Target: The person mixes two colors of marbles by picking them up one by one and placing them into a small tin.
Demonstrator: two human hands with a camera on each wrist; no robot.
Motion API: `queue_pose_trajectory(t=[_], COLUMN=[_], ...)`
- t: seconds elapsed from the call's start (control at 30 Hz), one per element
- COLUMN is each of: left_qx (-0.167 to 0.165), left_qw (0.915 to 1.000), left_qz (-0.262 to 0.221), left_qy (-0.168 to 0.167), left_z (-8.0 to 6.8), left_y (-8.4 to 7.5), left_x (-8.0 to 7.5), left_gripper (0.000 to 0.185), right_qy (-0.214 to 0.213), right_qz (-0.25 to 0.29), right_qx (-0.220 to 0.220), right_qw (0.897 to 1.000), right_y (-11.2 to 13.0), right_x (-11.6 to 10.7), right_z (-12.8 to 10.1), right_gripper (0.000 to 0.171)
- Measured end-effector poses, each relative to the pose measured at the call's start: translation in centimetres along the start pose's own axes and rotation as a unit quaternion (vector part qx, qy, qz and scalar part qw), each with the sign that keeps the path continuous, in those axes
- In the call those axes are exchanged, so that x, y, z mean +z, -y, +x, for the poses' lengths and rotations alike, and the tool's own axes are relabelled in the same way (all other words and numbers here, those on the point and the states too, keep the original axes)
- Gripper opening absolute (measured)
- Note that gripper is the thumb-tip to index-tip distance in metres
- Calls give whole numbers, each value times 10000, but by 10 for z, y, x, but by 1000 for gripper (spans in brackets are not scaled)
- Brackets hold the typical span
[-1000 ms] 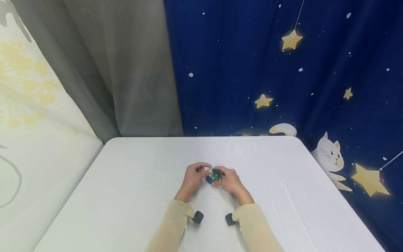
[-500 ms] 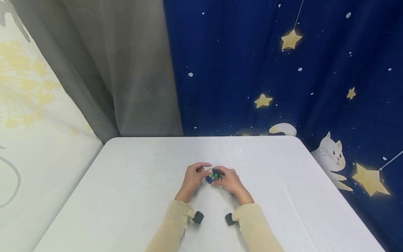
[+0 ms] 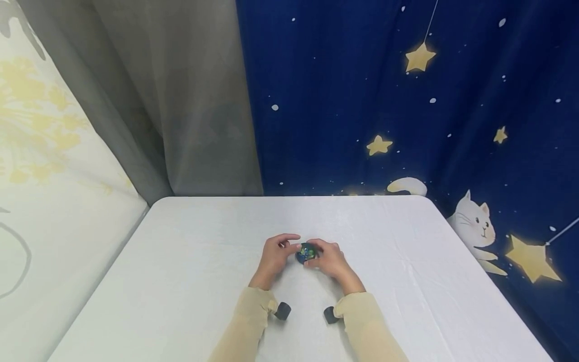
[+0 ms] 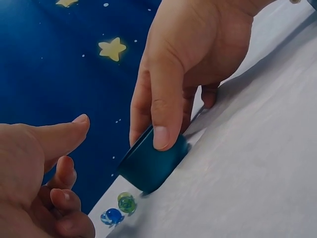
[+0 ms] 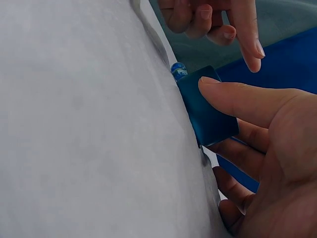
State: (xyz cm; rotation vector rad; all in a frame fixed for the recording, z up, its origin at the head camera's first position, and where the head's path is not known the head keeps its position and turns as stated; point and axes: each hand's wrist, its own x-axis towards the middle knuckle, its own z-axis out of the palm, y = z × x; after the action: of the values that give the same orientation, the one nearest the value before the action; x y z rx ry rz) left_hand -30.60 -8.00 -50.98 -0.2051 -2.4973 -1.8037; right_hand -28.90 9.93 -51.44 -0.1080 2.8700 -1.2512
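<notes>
Your right hand pinches a small teal cup, tipped; two marbles, seemingly glass, beside it; left hand loosely curled, empty.

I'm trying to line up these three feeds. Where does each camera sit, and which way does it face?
Head: worn high, faces forward and down at the white table; shows both sleeves, the left hand and right hand.
Left wrist: faces across at the right hand gripping the blue cup, two marbles beside.
Right wrist: low along the table, thumb on the cup.
All share the cup.
</notes>
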Motion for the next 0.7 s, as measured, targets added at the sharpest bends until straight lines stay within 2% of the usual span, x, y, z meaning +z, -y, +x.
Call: queue_pose_trajectory(t=[0.17,0.4,0.57,0.7], left_qx=[-47,22,-69,42], left_qw=[9999,9995,9988,9977], left_qz=[153,299,482,672], left_qy=[-45,71,47,-24], left_z=[3,5,7,5], left_y=[3,7,9,8], left_x=[-5,-11,-12,-13], left_gripper=[22,26,27,26], right_qy=[-1,3,-7,-2], right_qz=[34,108,135,114], right_qx=[-27,-35,-15,20], right_qw=[10000,9999,9999,9999], right_y=[0,1,1,2], right_x=[0,0,0,0], right_z=[1,2,3,3], right_gripper=[57,57,57,58])
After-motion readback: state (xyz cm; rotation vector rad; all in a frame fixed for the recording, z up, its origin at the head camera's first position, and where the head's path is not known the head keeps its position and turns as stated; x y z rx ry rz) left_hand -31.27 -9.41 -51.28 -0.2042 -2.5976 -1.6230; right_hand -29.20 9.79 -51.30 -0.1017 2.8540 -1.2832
